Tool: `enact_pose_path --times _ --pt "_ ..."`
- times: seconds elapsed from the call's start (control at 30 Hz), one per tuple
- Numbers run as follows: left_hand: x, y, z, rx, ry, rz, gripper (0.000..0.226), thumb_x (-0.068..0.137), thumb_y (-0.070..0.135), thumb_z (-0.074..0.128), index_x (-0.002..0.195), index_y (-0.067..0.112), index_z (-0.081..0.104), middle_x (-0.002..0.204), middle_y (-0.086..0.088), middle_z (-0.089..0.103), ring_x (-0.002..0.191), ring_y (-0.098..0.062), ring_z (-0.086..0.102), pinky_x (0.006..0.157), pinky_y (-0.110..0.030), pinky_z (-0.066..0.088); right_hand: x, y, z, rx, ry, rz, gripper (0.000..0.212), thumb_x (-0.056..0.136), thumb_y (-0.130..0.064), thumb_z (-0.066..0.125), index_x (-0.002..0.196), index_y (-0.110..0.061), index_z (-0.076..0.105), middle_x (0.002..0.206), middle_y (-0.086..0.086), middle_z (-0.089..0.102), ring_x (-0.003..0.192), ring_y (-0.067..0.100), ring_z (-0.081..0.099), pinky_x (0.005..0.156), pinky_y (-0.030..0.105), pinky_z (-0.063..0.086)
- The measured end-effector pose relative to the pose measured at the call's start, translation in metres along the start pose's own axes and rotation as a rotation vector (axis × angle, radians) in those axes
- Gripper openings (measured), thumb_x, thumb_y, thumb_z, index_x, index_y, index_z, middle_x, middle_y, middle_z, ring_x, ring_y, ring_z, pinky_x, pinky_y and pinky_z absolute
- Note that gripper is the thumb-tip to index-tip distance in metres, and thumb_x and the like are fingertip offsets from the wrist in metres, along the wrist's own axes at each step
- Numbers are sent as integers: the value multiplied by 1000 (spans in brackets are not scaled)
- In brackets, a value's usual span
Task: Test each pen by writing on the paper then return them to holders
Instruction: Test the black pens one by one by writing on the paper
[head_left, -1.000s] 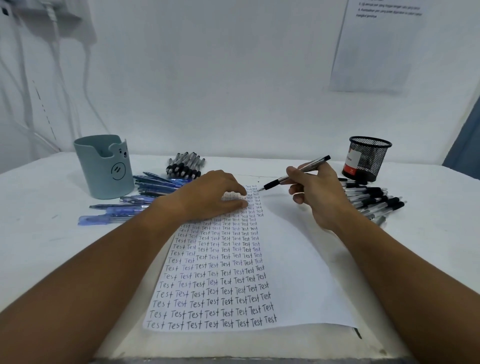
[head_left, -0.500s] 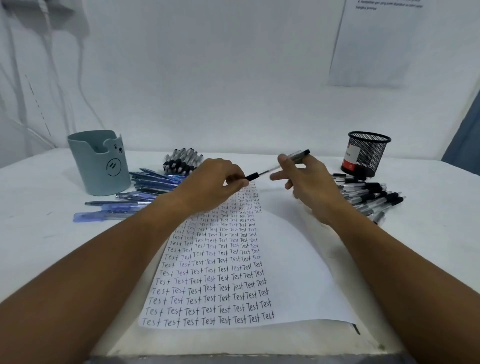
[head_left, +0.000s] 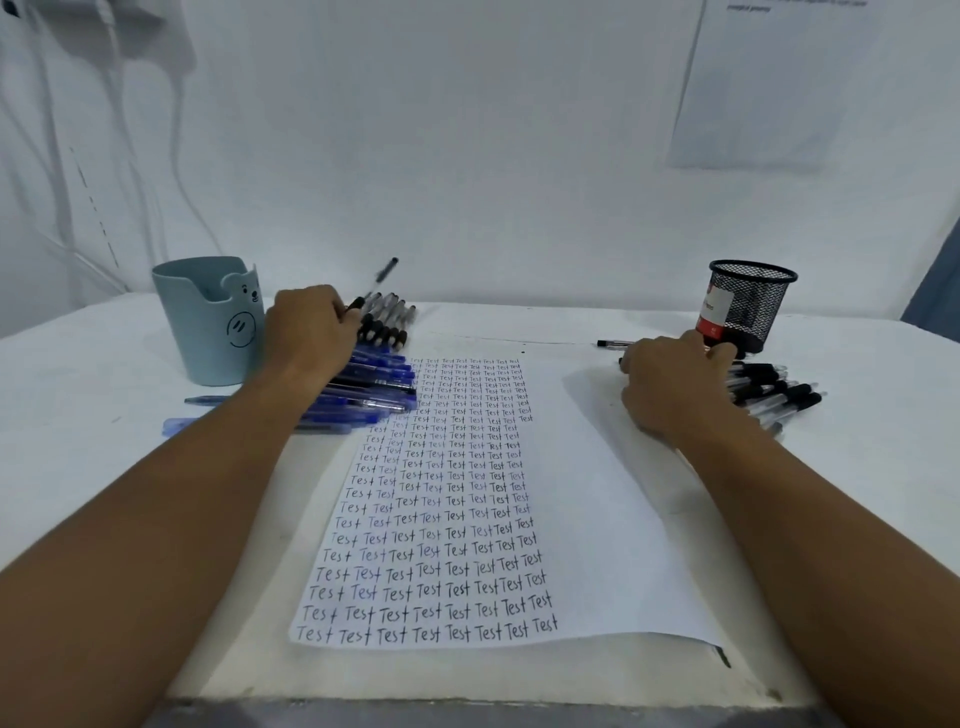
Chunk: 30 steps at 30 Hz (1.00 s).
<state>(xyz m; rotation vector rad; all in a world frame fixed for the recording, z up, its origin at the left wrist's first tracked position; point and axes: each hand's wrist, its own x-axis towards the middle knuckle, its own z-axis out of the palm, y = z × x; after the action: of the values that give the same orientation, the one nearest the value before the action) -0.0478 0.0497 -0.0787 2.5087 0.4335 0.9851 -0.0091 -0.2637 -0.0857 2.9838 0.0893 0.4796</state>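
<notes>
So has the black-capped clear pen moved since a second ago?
Yes. The left hand now holds the pen over by the teal bear-face cup, away from the paper.

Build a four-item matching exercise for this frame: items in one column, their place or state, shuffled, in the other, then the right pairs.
Items
1. bear-face cup
2. mesh holder
3. left hand
4. right hand

Places or states
A. black, far right of the table
B. holds a black-capped pen angled up over the pen row
C. pale teal, far left
D. reaches into the black pen pile beside the paper

Pairs: 1-C, 2-A, 3-B, 4-D
</notes>
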Motion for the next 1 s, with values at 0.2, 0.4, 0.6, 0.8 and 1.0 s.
enact_pose_path --times 0.2,0.4,0.6,0.8,1.0 --pt "6 -13 3 72 15 -74 29 94 28 61 98 0 71 91 -18 70 86 -32 63 75 -37 48 1 -2 3 22 50 -14 29 88 -8 49 111 -21 62 107 4 62 114 28 46 101 42 27" --pt "8 -12 5 101 12 -73 30 93 26 61 92 -3 71 88 -20 70 83 -33 64 73 -37 48 6 -1 7 72 72 -17 27 90 -9 51 112 -20 62 111 4 64 113 27 51 98 40 29" --pt "9 -11 4 79 -25 -94 30 93 25 63 95 -4 72 93 -22 70 91 -35 63 77 -37 46 8 -2 7 168 124 -58 27 88 -2 51 106 -17 62 103 2 68 104 25 56 88 36 26" --pt "10 -10 5 66 -93 -109 25 95 17 61 106 -4 70 102 -25 69 100 -36 62 82 -34 46 5 -4 5 237 158 -106 33 87 2 49 110 -18 61 102 1 69 104 24 54 82 33 18" --pt "11 -12 7 51 -117 -106 22 92 2 58 112 0 68 106 -18 71 104 -30 63 90 -35 48 4 -8 3 230 184 -149 36 87 2 48 114 -18 61 103 1 70 105 25 56 90 34 22"
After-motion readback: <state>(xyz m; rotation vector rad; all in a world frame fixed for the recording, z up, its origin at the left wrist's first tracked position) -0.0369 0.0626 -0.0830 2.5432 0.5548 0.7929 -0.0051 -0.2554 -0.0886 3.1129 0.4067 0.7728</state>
